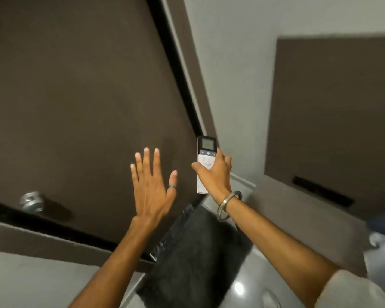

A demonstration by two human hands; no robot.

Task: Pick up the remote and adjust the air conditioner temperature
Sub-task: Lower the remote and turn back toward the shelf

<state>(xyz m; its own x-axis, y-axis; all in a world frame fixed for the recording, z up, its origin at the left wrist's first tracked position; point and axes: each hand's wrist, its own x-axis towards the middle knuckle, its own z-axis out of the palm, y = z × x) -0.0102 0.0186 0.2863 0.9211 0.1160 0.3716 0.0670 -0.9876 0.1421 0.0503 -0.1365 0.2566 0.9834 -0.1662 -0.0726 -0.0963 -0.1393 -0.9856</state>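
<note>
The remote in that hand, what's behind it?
Behind the remote, held up by the right hand, you see the dark brown door edge and a pale wall. The hand covers the remote's middle buttons; whatever lies directly behind it is hidden.

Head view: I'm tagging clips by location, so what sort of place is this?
Likely a room in a home: a brown door with a knob, a dark mat on glossy floor.

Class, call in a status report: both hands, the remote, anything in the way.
Right hand shut on remote, thumb across buttons. Left hand open, fingers spread, empty. Remote raised, screen facing camera. Nothing blocking.
</note>
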